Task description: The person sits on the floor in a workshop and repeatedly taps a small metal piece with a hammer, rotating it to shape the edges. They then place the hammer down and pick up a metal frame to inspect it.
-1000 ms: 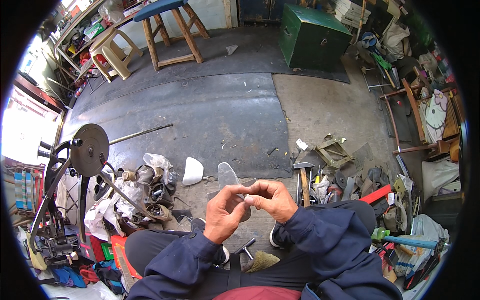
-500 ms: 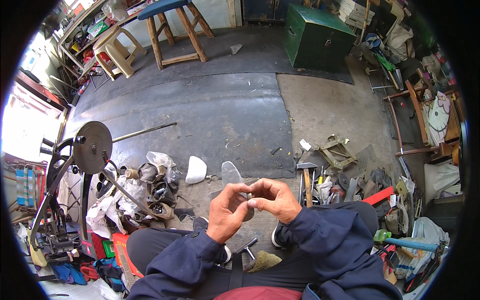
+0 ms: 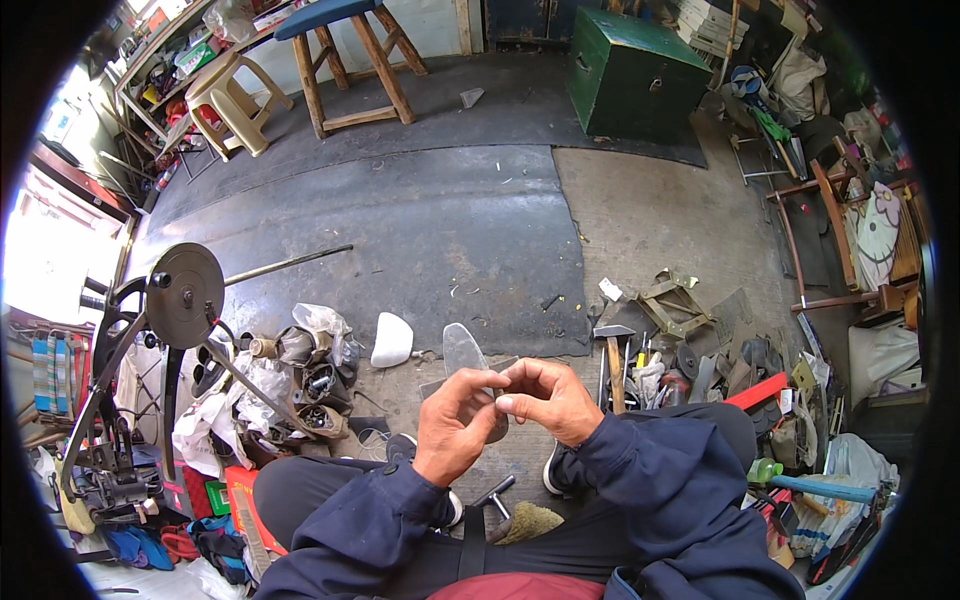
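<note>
In front of my lap, my left hand (image 3: 452,425) and my right hand (image 3: 552,402) meet with thumbs and fingertips pressed together. A small dark piece shows between the fingertips, too hidden to name. Just beyond and partly under my hands stands a grey metal foot-shaped form (image 3: 463,347), like a cobbler's last, with flat arms spreading to the sides. Below my hands, between my legs, lies a hammer-like tool with a dark metal head (image 3: 493,490), beside a yellowish fuzzy pad (image 3: 533,522).
At left stands a black hand-cranked machine with a large wheel (image 3: 186,295). Near it are a cluttered bag (image 3: 320,385) and a white pad (image 3: 392,340). At right, a hammer (image 3: 614,365) stands among assorted tools. A green chest (image 3: 640,80) and a blue-topped stool (image 3: 335,15) are farther off.
The fingertips have shifted very slightly around the small piece. Everything else looks the same.
</note>
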A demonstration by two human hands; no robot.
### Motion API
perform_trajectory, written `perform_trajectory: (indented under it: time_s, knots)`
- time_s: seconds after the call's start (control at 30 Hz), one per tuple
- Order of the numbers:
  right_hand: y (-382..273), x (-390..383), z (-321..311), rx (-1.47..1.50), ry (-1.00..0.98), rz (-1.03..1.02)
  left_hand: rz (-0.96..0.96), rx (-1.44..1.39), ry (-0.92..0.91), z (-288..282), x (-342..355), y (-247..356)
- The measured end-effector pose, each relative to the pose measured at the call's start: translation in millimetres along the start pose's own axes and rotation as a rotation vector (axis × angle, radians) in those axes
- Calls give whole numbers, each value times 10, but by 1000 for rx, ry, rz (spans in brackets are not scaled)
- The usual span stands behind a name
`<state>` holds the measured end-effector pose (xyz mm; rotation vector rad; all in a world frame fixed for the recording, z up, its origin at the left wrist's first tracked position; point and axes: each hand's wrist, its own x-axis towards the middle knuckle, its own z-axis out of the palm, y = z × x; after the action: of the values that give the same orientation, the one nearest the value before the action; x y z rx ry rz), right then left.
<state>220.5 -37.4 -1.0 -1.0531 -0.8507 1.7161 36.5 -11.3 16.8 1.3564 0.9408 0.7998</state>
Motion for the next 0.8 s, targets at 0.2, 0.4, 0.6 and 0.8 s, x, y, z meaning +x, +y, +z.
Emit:
perform_trajectory:
  time_s: [0.2, 0.4, 0.6, 0.8]
  knots:
    - [-4, -2, -4, -2, -6, 9, -10, -4, -1, -3, 2, 3]
    - [-5, -2, 6, 9, 9, 17, -10, 22, 3, -4, -4, -3]
    - [-20, -12, 15, 9, 17, 33, -10, 49, 1, 17, -9, 9]
    - [-10, -6, 9, 2, 4, 39, 23, 61, 2, 15, -4, 29]
